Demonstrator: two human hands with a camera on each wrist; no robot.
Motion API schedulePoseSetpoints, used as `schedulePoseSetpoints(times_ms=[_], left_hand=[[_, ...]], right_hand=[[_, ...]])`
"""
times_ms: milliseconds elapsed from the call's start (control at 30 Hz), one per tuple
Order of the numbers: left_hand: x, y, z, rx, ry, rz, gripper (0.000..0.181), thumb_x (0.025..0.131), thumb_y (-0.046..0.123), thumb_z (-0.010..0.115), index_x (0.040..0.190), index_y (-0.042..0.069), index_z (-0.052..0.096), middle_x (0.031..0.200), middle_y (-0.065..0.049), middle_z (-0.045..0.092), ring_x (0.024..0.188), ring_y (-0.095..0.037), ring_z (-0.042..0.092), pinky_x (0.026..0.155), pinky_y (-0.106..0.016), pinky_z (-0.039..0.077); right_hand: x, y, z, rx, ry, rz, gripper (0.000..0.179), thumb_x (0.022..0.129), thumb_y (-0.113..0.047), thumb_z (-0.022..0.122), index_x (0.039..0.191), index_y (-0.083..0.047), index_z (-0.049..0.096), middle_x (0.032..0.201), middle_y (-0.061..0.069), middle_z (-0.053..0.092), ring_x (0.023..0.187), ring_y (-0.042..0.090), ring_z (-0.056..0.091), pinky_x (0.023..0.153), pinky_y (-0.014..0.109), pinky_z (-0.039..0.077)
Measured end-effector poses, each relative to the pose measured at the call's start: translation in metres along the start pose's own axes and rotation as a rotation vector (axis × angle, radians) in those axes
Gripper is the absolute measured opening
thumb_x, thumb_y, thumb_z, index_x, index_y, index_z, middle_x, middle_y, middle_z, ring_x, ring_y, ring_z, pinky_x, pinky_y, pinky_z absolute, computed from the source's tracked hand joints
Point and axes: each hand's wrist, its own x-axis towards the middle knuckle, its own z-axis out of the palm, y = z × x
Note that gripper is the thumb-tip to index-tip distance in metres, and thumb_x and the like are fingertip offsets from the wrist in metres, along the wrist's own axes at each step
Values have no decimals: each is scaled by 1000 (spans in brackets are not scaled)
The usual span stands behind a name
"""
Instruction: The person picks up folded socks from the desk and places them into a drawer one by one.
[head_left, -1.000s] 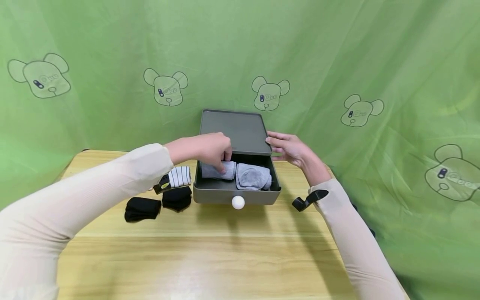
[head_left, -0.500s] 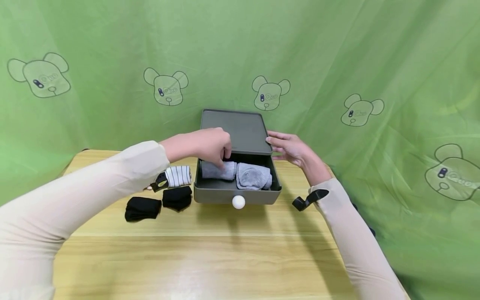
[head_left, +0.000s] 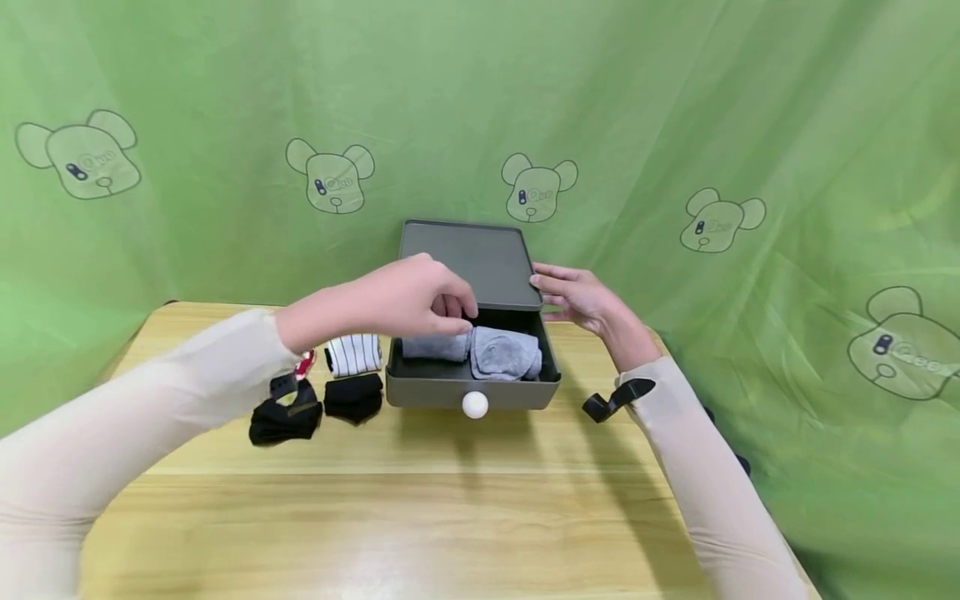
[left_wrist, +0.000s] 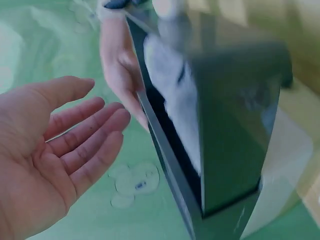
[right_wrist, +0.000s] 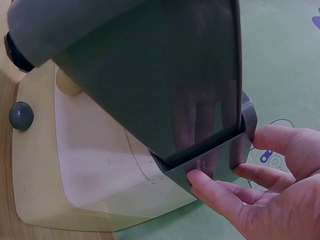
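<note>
In the head view my left hand (head_left: 420, 300) hovers over the pulled-out grey drawer (head_left: 420, 392), fingers loosely bent and nothing in them. Two folded grey socks lie in the drawer side by side. The left sock (head_left: 437, 347) is partly covered by that hand; the right sock (head_left: 506, 354) shows more fully. A white knob (head_left: 475, 405) sits on the drawer front. My right hand (right_wrist: 270, 185) rests its fingertips and thumb against the rear corner of the grey casing (right_wrist: 210, 167), fingers nearly straight and spread. The left wrist view shows the left palm (left_wrist: 30, 165) bare, beside the drawer.
Left of the drawer, a striped folded sock (head_left: 354, 355), a black folded sock (head_left: 354, 397) and another black one (head_left: 285, 423) lie on the wooden table (head_left: 450, 517). A small red item (head_left: 304, 364) shows by the left sleeve. Below the casing stands a cream drawer unit (right_wrist: 100, 150).
My left hand has lifted off the left grey sock and shifted slightly right, fingers loosening. The left wrist has moved nearer the front, over the black sock. The right hand stays put.
</note>
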Motion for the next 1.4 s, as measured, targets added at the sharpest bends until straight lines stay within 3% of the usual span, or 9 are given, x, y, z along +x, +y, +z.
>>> schedulePoseSetpoints(times_ms=[133,267,367,467,667,900,1067,1400], left_hand=[[-19,11,17,-108,3,76,16,96,22,69,106,11,77,91,2,78,79,-3,70,77,-22,59],[-36,18,41,-288,-49,88,16,98,22,68,107,12,77,90,5,77,78,0,68,74,-22,60],[-46,18,63,-457,-109,46,18,99,22,66,109,10,76,90,4,77,79,-3,70,75,-28,62],[-54,15,88,-613,-162,-35,19,101,24,63,110,12,76,93,0,78,82,-9,73,76,-36,64],[-61,5,127,-932,-213,-181,31,107,28,53,127,10,68,112,-12,77,103,-24,74,87,-42,62],[-55,-3,151,-1246,-206,-198,47,111,34,40,149,7,48,139,-17,64,125,-29,65,101,-46,56],[-51,-8,162,-1377,-172,-173,52,112,34,37,153,3,41,147,-18,57,130,-31,62,107,-53,51],[-47,0,176,-1479,-47,-181,57,110,38,41,149,-4,41,147,-20,56,119,-21,69,100,-46,57]], right_hand=[[0,-1,0,-12,-8,0,63,106,-19,53,162,-12,24,171,14,15,156,42,13,122,58,31],[0,-2,1,-18,-17,-6,63,106,-19,53,162,-12,24,171,14,14,156,42,13,122,59,30],[0,-4,1,-23,-17,-10,63,106,-19,53,162,-12,24,171,14,14,156,42,13,122,59,30],[-1,-5,1,-23,-10,-9,63,106,-19,53,162,-12,24,171,14,15,156,41,14,122,59,30],[-1,-7,1,-9,-1,-5,62,106,-18,53,162,-13,26,171,13,14,157,40,13,123,58,30],[0,-7,1,-4,0,-6,62,106,-18,53,162,-12,25,171,13,15,156,41,14,123,58,30],[0,-5,1,7,8,-1,62,106,-17,53,161,-12,26,171,13,16,156,40,16,122,58,31],[2,2,0,12,5,-6,62,106,-18,52,162,-11,26,170,14,18,155,40,21,122,59,31]])
